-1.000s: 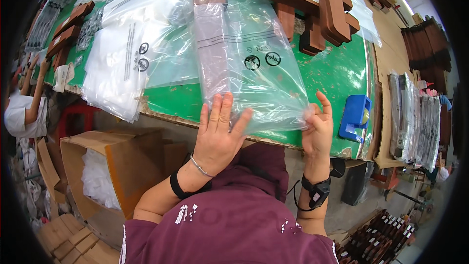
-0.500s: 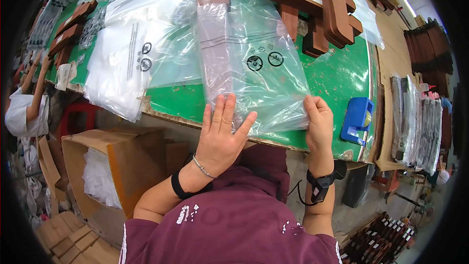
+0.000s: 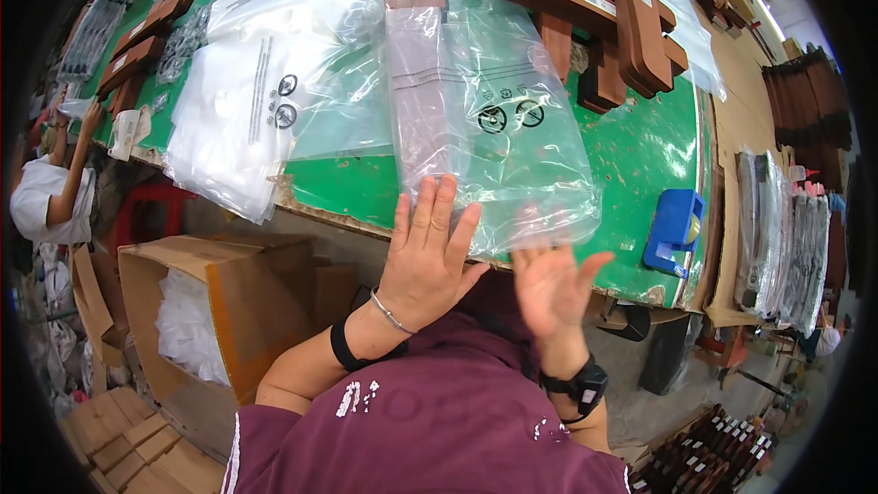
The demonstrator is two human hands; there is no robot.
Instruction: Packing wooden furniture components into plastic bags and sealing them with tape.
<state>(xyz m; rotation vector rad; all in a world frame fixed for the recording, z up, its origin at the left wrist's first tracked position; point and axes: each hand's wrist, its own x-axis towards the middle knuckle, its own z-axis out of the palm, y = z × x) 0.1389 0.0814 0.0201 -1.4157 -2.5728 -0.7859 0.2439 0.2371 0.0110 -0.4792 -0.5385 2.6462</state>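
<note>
A clear plastic bag (image 3: 512,137) with a long brown wooden piece (image 3: 422,82) inside lies on the green table (image 3: 640,155). My left hand (image 3: 428,256) lies flat, fingers spread, on the bag's near end at the table's edge. My right hand (image 3: 549,284), open and blurred, hovers just below the bag's near right corner, palm toward the table edge, holding nothing.
A stack of clear bags (image 3: 247,101) lies left of the bag. Brown wooden parts (image 3: 604,9) are piled at the back. A blue tape dispenser (image 3: 675,230) sits at the right edge. An open cardboard box (image 3: 201,311) stands below. Another person (image 3: 50,192) works at far left.
My right hand has come off the bag's right corner and swung down and left below the table edge. My left hand stays flat on the bag.
</note>
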